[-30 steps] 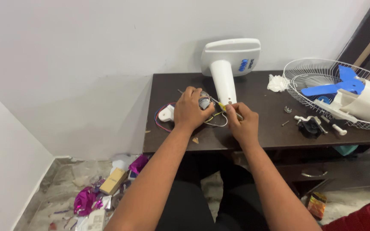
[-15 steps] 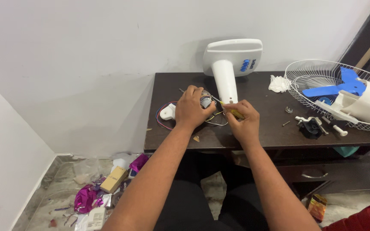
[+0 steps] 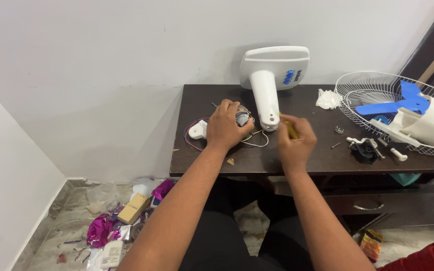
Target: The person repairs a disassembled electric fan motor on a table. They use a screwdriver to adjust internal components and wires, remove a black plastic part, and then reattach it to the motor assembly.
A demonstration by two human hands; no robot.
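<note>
- We have our left hand point(image 3: 226, 128) cupped over a small grey motor point(image 3: 242, 118) on the dark table point(image 3: 217, 161). The fingers are curled around it and pressing it down, so that hand is closed on the motor.
- Our right hand point(image 3: 295, 143) is fisted around a yellow-handled screwdriver point(image 3: 291, 130). Its tip points toward the motor and the foot of the white fan stand point(image 3: 269, 80), but the hand blurs the tip, so we cannot tell whether it touches anything.
- The motor lies under the left palm's fingertips, just left of the fan stand's neck and near the right hand, with thin coloured wires point(image 3: 251, 140) looping on the table between the two hands.
- We judge the main risk to be the screwdriver skidding off and jabbing the left fingers, since they wrap so close to where the tip is aimed.
- The wires could snag on the tool or be pulled loose if the motor twists under the hand. A white plug piece point(image 3: 197, 131) trails at their far end.
- Loose screws point(image 3: 336, 145) and a black part point(image 3: 363, 150) lie to the right, near the fan cage point(image 3: 372, 95) with its blue blade point(image 3: 393, 104). A bump of the elbow could scatter them to the littered floor point(image 3: 76, 226).
</note>
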